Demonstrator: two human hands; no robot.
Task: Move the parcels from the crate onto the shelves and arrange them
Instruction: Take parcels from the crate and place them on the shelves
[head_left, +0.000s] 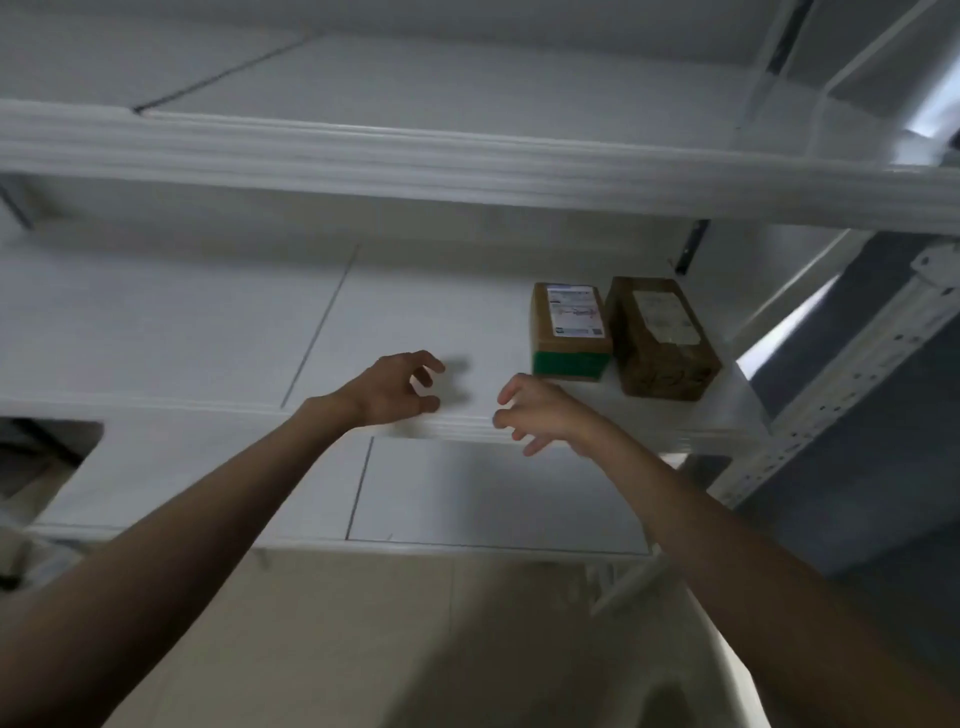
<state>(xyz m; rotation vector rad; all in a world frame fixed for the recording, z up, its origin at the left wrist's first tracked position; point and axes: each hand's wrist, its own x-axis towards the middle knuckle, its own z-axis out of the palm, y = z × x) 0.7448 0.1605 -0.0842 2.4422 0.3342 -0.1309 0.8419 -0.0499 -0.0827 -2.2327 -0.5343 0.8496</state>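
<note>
Just left of the green-banded parcel (570, 328), both hands hang above the middle shelf (208, 322) with nothing in them. The left hand (396, 391) has its fingers loosely curled and parted, thumb near the shelf's front lip; the right hand (540, 413) is the same, fingers spread and slack, closer to that parcel but not touching it. Right of the green-banded parcel, touching or nearly so, sits a brown taped parcel (662, 338), close to the slotted upright (852, 384) at the shelf's end. Both parcels lie flat, labels up, near the front edge.

They look like small stiff cardboard boxes, probably light enough for one hand; the taped one may be slick on its wrapped faces. The surest hold would be across the short sides, fingers on one face and thumb on the opposite.

Left of the green-banded parcel the board runs wide and bare, so there is plenty of room to set more down. The upper shelf (467, 161) overhangs, so anything lifted needs to go in low. No crate can be made out with certainty.
</note>
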